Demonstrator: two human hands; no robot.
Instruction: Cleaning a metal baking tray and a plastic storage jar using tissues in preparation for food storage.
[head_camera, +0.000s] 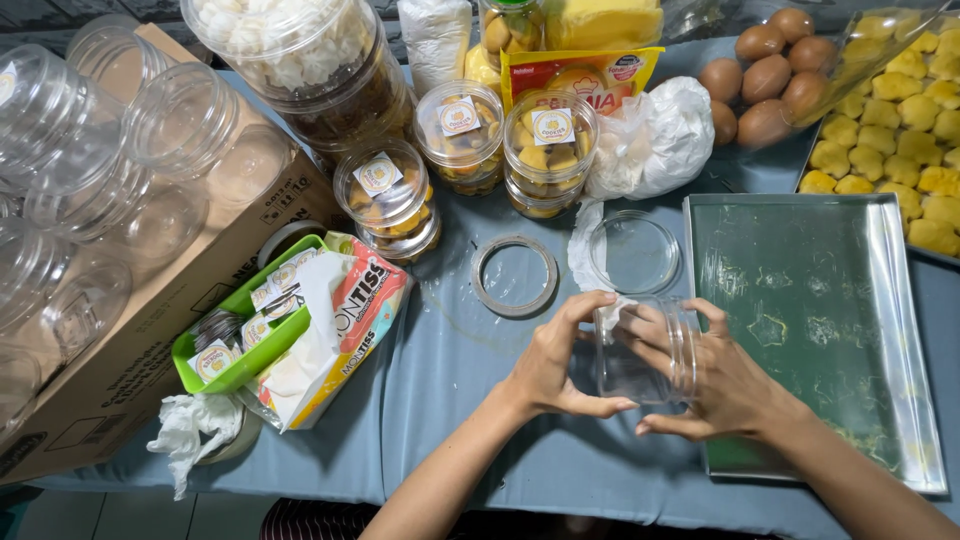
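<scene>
Both hands are on one empty clear plastic jar (645, 350), held on its side just above the blue cloth (470, 400). The left hand (555, 365) curls around its base end; the right hand (715, 375) cups its mouth end, fingers half closed on the wall. Just beyond the hands lie a loose clear lid (633, 252) and a tape roll (514, 275). Farther off, three filled, labelled cookie jars (468, 150) look finished. By the right hand the metal tray (815, 330) is bare, while yellow cookies (900, 110) wait beyond it, so filling this jar seems not yet begun.
</scene>
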